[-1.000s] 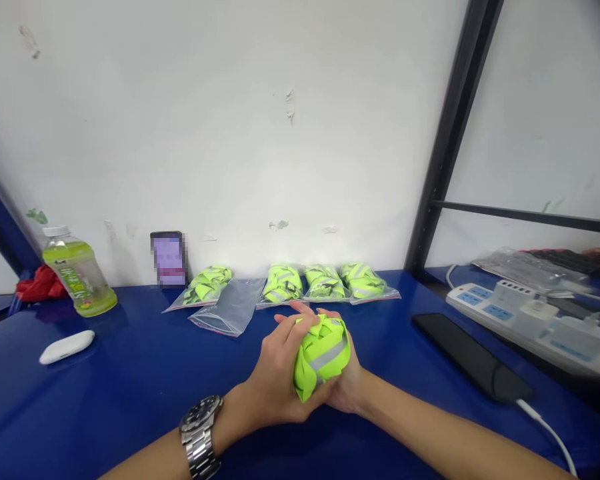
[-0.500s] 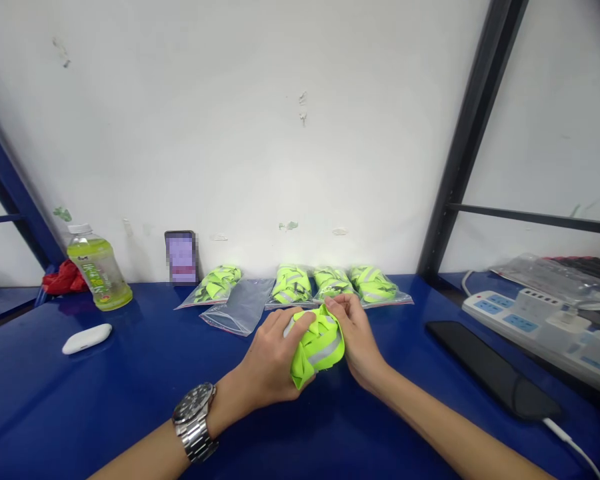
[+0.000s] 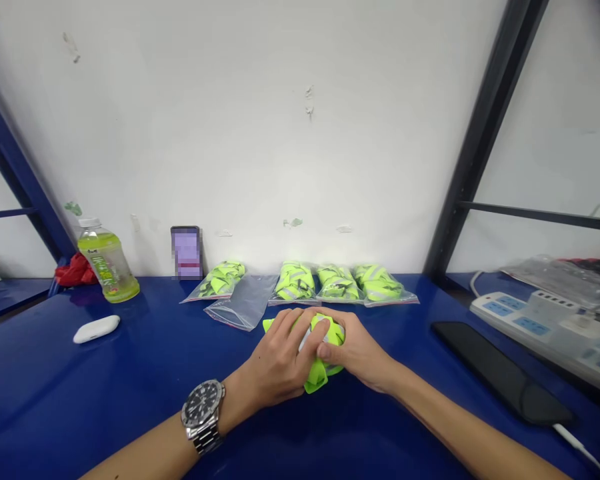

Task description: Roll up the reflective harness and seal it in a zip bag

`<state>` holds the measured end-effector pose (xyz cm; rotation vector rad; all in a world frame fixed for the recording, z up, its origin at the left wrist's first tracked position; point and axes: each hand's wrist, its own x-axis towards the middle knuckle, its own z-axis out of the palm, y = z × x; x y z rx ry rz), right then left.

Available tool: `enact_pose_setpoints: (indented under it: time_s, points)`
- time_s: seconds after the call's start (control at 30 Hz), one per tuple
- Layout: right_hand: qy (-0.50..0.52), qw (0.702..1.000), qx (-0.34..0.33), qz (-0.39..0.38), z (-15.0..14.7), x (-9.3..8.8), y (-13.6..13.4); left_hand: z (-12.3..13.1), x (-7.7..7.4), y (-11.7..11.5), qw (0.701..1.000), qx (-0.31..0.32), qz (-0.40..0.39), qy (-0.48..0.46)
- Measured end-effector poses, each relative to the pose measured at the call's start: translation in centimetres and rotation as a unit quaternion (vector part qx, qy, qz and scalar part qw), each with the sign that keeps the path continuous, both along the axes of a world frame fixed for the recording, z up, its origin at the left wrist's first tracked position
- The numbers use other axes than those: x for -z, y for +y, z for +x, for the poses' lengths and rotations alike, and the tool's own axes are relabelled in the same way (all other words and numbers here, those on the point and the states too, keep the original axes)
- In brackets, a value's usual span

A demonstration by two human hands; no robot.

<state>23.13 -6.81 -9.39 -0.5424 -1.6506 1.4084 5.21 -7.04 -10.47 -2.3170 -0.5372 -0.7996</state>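
Hands and bundle above a blue table (image 3: 155, 393). The fluorescent yellow-green fabric bundle (image 3: 335, 333) lies directly between the left hand (image 3: 280, 357) and the right hand (image 3: 364, 343). Both hands are curled closely around it, fingers over the top and thumbs on the near side, the two thumb tips close together. One corner shows beyond the left knuckles; a folded end hangs toward the person. The bundle's long axis is largely covered and cannot be told. A flat clear bag (image 3: 245, 301) lies beyond the grip, toward the wall (image 3: 260, 147) and to the left, its red-lined edge facing the person; the left hand is nearer to it.
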Motion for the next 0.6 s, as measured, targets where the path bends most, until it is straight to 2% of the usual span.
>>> enact_pose_setpoints:
  time_s: [0.23, 0.4, 0.6]
  points:
    - [0.058, 0.988, -0.083, -0.117, 0.2, 0.6, 0.1, 0.2, 0.1, -0.5, 0.997, 0.032, 0.072, -0.013]
    - [0.069, 0.965, -0.097, -0.233, 0.7, 0.7, 0.3, 0.5, -0.4, -0.5, 0.995, 0.068, 0.067, 0.003]
    - [0.11, 0.951, -0.114, -0.265, 0.6, 0.5, 0.2, 1.0, -1.0, -0.9, 0.993, 0.089, 0.08, 0.016]
